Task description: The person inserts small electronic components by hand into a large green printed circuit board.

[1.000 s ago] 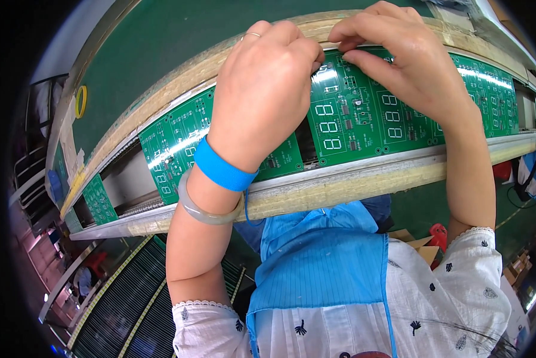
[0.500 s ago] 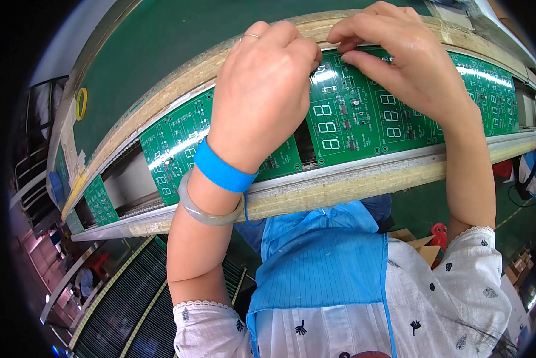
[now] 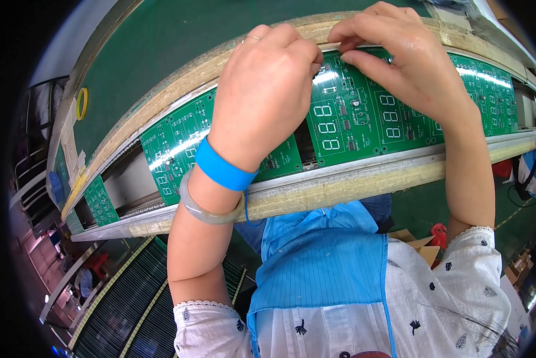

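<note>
Green circuit boards [image 3: 366, 134] with white printed digit outlines and small soldered parts lie in a row along the rails. My left hand [image 3: 268, 95], with a blue wrist strap [image 3: 225, 167] and a pale bangle [image 3: 205, 206] on its arm, is closed at the far edge of the boards. Its fingertips pinch something small and dark that I cannot make out. Close beside it, my right hand [image 3: 408, 62] is bent over the same far edge, thumb and fingertips drawn together. Whatever lies between them is too small to tell. Part of another board [image 3: 172, 146] is covered by my left hand.
A wooden-edged rail [image 3: 351, 185] runs along the near side, and another wooden strip [image 3: 178, 77] borders the far side. A smaller board [image 3: 101, 200] sits further left on the line. A yellow ring [image 3: 82, 104] rests on the green surface at far left. Black slotted racks [image 3: 124, 298] stand below left.
My left hand has shifted very slightly to the right at the far edge. The right hand and the boards look the same.
</note>
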`<state>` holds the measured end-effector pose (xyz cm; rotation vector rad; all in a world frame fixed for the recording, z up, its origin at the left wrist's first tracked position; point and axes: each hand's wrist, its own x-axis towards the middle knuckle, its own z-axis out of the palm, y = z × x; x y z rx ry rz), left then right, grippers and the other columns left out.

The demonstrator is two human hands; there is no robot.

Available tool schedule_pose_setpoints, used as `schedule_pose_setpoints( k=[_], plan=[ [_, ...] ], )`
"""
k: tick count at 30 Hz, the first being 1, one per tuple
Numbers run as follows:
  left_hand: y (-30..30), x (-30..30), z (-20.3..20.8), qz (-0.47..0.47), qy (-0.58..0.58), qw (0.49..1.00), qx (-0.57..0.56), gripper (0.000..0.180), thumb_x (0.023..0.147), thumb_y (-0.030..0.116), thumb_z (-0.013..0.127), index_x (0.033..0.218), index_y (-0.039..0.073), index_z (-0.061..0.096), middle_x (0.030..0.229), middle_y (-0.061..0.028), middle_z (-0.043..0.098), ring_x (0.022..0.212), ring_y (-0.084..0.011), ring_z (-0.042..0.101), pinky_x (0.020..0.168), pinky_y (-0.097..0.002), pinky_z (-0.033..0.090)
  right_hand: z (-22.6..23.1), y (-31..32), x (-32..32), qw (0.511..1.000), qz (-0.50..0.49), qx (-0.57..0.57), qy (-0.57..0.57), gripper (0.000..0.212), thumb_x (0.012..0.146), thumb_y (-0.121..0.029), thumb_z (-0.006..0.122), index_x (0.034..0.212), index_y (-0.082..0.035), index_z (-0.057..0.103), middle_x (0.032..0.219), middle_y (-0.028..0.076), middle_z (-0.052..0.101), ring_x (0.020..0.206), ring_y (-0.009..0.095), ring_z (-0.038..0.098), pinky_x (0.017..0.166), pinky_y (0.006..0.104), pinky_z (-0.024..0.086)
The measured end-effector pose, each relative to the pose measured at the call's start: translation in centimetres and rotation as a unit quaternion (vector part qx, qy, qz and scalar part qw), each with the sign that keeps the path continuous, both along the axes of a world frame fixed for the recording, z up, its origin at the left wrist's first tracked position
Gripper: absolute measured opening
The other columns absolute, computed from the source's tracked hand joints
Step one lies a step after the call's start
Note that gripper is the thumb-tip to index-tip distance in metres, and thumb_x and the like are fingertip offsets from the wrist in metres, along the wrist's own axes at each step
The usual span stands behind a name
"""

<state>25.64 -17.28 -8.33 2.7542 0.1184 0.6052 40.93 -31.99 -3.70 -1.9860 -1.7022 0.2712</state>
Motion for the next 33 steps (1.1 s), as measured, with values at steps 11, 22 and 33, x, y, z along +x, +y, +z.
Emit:
schedule_pose_setpoints(
  k=[11, 22, 33],
  plan=[
    [0.2, -0.3, -0.4, -0.004, -0.018, 1.0, -0.025, 0.005, 0.082, 0.006, 0.067, 0.08, 0.004, 0.072, 0.086, -0.0139, 0.066, 0.087, -0.0345, 0.063, 0.079, -0.0452, 0.053, 0.9, 0.6, 0.2, 0.999, -0.023, 0.042, 0.003, 0.015, 0.086, -0.012, 0.073, 0.099, -0.005, 0.072, 0.087, 0.009, 0.07, 0.09, 0.027, 0.064, 0.083, 0.0396, 0.048],
    [-0.1, -0.1, 0.6, -0.013, 0.022, 1.0, -0.012, 0.007, 0.082, 0.004, 0.071, 0.09, 0.003, 0.07, 0.091, -0.0133, 0.065, 0.091, -0.0351, 0.062, 0.081, -0.0443, 0.051, -1.1, 1.8, 2.9, 0.988, -0.002, 0.125, -0.092, 0.014, 0.087, -0.016, 0.071, 0.099, -0.009, 0.073, 0.089, 0.01, 0.072, 0.088, 0.03, 0.068, 0.078, 0.0431, 0.054],
    [-0.9, 0.4, 1.5, 0.009, 0.047, 0.993, -0.108, 0.006, 0.085, 0.0, 0.072, 0.091, 0.0, 0.071, 0.089, -0.0145, 0.067, 0.087, -0.0344, 0.062, 0.08, -0.0427, 0.049, -0.1, 8.7, 5.1, 0.99, -0.05, 0.083, -0.1, 0.012, 0.084, -0.016, 0.067, 0.089, -0.018, 0.078, 0.085, 0.003, 0.075, 0.094, 0.03, 0.068, 0.085, 0.0492, 0.042]
  ],
)
